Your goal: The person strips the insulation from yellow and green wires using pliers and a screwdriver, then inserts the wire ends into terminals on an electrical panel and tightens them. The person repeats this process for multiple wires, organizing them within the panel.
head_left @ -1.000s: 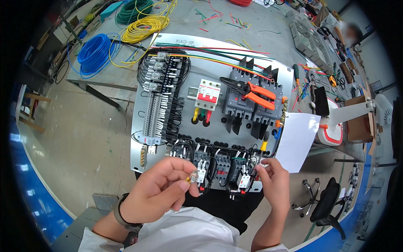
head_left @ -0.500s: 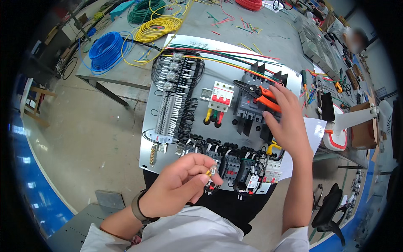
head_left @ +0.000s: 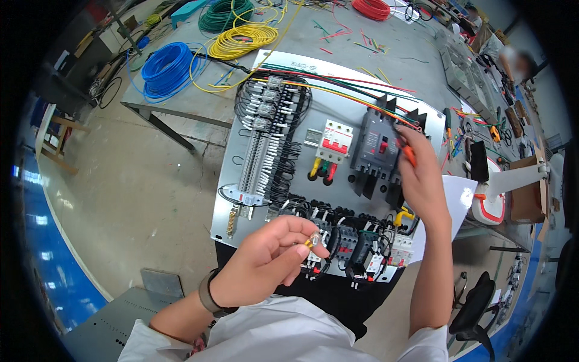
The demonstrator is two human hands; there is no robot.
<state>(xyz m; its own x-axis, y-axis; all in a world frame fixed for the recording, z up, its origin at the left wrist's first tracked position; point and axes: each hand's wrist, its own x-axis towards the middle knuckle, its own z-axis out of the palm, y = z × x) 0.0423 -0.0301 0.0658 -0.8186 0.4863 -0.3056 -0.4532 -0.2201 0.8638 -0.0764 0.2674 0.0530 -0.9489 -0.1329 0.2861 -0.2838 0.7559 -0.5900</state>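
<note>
The left hand (head_left: 268, 256) pinches one small metal fitting (head_left: 315, 239) over the panel's (head_left: 338, 192) near edge, and the right hand (head_left: 423, 181) is closed round orange-handled pliers (head_left: 410, 156) by one dark breaker (head_left: 375, 142). Bare panel shows between the hands; four wire coils (head_left: 172, 65) sit on the surface (head_left: 301, 41) beyond.

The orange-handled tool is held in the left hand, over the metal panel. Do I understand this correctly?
Not quite: the hand is wrong. The head view shows the orange-handled tool held in the right hand, over the metal panel.
</note>
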